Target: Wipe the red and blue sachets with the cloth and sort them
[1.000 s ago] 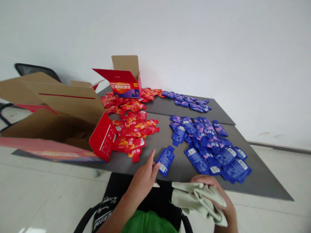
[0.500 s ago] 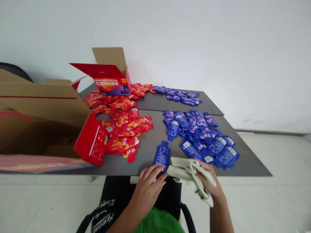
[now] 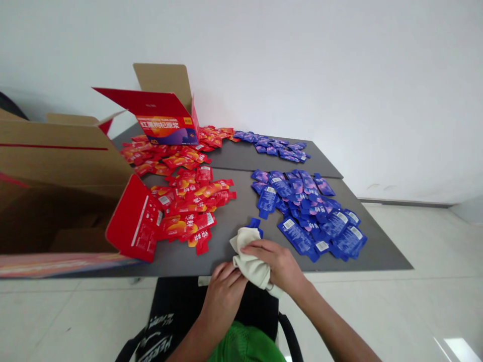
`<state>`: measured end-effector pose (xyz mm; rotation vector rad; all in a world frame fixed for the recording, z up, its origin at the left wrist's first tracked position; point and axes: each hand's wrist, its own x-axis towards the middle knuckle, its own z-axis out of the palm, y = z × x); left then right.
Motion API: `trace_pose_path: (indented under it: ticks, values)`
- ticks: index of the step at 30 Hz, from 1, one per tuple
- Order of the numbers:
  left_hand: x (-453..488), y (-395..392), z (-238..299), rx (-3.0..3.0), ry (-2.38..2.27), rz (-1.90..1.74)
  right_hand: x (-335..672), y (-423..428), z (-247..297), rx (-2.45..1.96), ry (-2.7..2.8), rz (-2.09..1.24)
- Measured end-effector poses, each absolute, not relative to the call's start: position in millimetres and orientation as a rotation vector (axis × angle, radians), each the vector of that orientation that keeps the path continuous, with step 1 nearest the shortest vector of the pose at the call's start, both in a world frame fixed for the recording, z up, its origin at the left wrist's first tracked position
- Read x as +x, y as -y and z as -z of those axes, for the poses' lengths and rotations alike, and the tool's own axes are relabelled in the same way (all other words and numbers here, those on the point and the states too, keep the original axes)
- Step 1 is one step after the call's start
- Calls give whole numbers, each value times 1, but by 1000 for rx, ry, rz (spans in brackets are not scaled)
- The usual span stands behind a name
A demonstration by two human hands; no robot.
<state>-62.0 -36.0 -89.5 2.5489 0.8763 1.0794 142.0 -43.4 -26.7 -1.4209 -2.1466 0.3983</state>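
Note:
My right hand [image 3: 275,261] is closed on a crumpled pale cloth [image 3: 253,269], pressing it over a blue spouted pouch [image 3: 255,222] at the table's front edge. Only the spout end of that pouch shows above the cloth. My left hand [image 3: 225,289] is beside the cloth at the edge, its fingers bent together at the pouch's near end; its fingertips are partly hidden. To the right is a heap of blue pouches [image 3: 305,201], some with barcode labels up. A pile of red pouches [image 3: 188,206] lies to the left.
A large open carton [image 3: 132,221] stands at the left front. Behind it is an open red printed box [image 3: 168,125], with more red pouches [image 3: 181,157] around it and more blue pouches [image 3: 279,147] further right. The grey table [image 3: 234,221] has a seam across it.
My right hand has brought the cloth leftward onto the single blue pouch, covering most of it. My left fingers have drawn slightly left and bent more. The view has shifted a little.

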Motion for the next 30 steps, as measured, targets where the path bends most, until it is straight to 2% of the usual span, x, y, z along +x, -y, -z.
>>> trace_pose_path:
  ticks: [8, 11, 15, 19, 26, 30]
  values:
    - [-67, 36, 82, 2638, -868, -962, 161, -12, 7, -1757, 2146, -151]
    - [-69, 37, 82, 2656, -864, -940, 156, -6, -4, -1735, 2064, -76]
    - [-68, 38, 85, 2604, -861, -998, 141, 32, -1, -1585, 2068, -241]
    - [-67, 37, 86, 2569, -868, -1016, 137, 46, 15, -1639, 2165, -406]
    - [-69, 33, 80, 2630, -841, -950, 161, -12, 8, -1867, 2092, -176]
    - [-68, 34, 81, 2610, -838, -970, 155, 1, -7, -1784, 2020, -132]
